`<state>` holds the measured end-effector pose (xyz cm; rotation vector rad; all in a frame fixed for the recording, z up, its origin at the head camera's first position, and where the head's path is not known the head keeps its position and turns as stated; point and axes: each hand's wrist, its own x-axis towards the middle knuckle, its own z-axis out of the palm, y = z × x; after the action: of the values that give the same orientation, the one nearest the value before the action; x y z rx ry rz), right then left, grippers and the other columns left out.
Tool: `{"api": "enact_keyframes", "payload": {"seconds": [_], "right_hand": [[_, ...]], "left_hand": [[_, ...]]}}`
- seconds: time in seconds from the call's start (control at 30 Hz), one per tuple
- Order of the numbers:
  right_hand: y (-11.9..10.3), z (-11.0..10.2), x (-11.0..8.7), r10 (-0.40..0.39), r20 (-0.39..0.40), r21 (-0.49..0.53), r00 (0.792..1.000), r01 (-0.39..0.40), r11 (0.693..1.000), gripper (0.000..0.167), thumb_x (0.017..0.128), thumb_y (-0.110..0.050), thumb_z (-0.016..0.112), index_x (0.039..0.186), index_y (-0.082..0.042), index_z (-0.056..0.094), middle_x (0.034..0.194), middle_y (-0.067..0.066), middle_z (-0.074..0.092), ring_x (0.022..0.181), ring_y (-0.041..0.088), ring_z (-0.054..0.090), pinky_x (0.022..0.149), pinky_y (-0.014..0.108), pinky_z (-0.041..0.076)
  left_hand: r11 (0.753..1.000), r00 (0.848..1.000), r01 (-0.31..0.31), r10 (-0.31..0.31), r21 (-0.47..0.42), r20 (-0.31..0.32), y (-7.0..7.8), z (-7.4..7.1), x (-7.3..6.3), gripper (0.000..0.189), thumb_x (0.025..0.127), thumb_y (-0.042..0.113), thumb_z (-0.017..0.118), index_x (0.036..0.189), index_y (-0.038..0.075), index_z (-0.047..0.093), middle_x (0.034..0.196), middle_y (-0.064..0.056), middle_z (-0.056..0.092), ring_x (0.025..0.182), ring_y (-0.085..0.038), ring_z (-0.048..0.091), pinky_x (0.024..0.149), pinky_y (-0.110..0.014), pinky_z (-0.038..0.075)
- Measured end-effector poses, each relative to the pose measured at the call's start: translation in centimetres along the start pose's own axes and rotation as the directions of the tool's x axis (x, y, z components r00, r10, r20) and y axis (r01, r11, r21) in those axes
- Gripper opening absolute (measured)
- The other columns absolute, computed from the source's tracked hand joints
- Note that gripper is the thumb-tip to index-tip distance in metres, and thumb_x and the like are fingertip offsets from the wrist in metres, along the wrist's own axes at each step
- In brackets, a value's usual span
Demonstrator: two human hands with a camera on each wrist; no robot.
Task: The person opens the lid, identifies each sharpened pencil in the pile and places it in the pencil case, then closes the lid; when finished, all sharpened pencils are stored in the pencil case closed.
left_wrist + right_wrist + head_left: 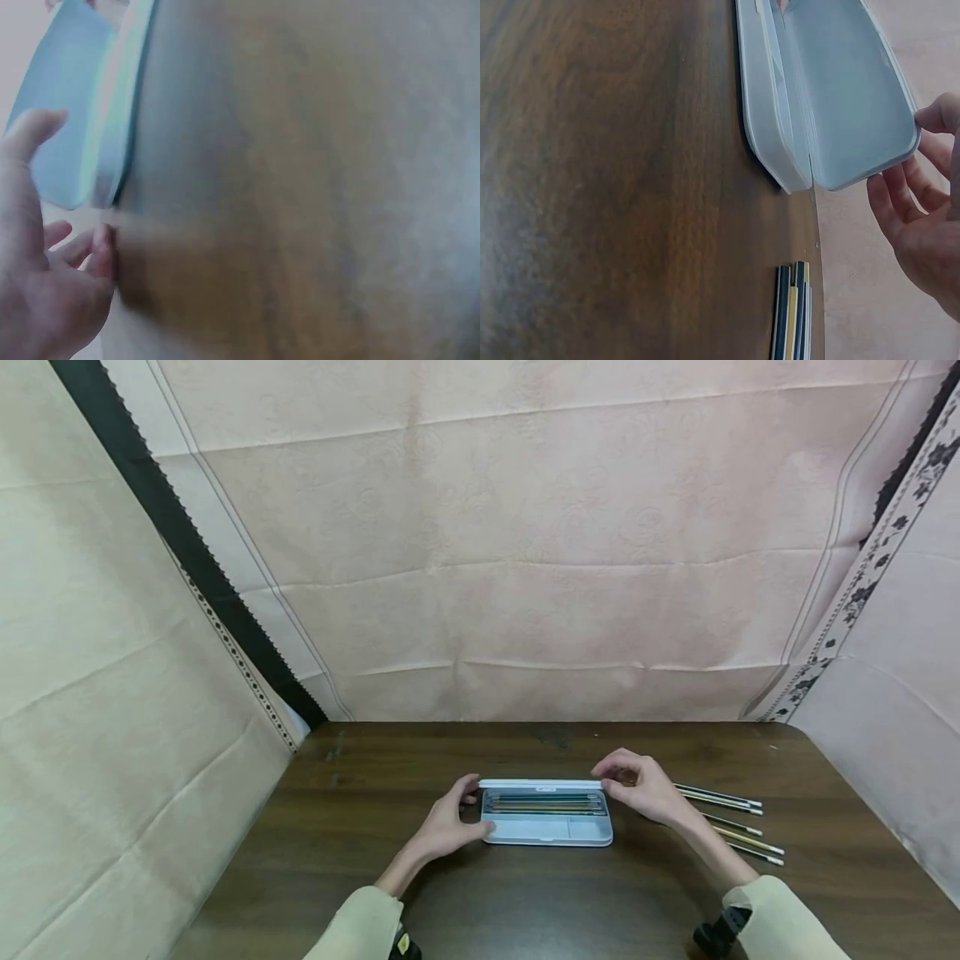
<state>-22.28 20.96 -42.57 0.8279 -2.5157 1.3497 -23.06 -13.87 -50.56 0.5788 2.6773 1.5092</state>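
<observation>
A light blue pencil case [547, 829] lies open on the dark wooden surface [525, 902], roughly at its middle and close to the person. Its lid [540, 784] stands up at the far edge, hinged along the back, and several pencils lie in a row inside the tray. The left hand [450, 822] rests at the case's left end, fingers relaxed and lightly bent, fingertips against the near left corner of the tray and the thumb up by the lid's left corner; it grips nothing firmly, it only steadies. In the left wrist view the picture is blurred, but the pale blue case [71, 142] shows beside the spread fingers [67, 247]. The right hand [647, 789] is at the right end of the lid, with the fingertips curled over its top right corner and pinching the edge. The right wrist view shows this more clearly: the lid [847, 97] is raised off the tray [769, 105], and a thumb tip and the fingers [900, 195] meet its rounded outer corner. To the right of the case, just behind the right wrist, loose pencils [738, 827] lie side by side on the surface, well apart from the case; their ends [793, 311] also show in the right wrist view. Creased pinkish cloth [525, 568] hangs behind and on both sides of the surface.
</observation>
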Motion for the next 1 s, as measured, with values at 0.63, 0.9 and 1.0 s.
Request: {"api": "enact_keyframes", "payload": {"seconds": [0.63,0.9,1.0], "right_hand": [[-0.1,0.1,-0.1,-0.036,0.044,0.001,0.998,0.036,0.999,0.019,0.086,0.014,0.065,0.102,0.004,0.071,0.102,0.018,0.065,0.087,0.023,0.061,0.077,0.033,0.052],[2.9,0.7,-0.7,0.005,0.087,0.011,0.996,-0.006,1.000,0.019,0.089,0.003,0.069,0.104,-0.008,0.074,0.107,0.007,0.063,0.089,0.016,0.058,0.077,0.038,0.051],[3.2,0.9,-1.0,-0.024,0.086,0.038,0.996,0.021,0.999,0.019,0.088,0.001,0.072,0.103,-0.011,0.075,0.107,0.005,0.064,0.088,0.017,0.058,0.074,0.043,0.050]], "left_hand": [[0.989,0.981,-0.129,0.117,-0.074,-0.157,3.7,-0.4,1.8,0.014,0.097,0.005,0.063,0.105,0.008,0.073,0.106,-0.003,0.064,0.096,-0.019,0.060,0.085,-0.035,0.049],[0.981,0.980,-0.155,0.139,-0.116,-0.140,3.3,0.0,1.2,0.012,0.091,0.000,0.068,0.099,0.007,0.075,0.104,-0.007,0.066,0.094,-0.027,0.059,0.084,-0.048,0.049],[0.975,0.973,-0.194,0.179,-0.103,-0.145,3.0,0.2,1.1,0.014,0.086,-0.003,0.071,0.096,0.007,0.075,0.102,-0.006,0.066,0.096,-0.027,0.061,0.085,-0.051,0.048]]}}
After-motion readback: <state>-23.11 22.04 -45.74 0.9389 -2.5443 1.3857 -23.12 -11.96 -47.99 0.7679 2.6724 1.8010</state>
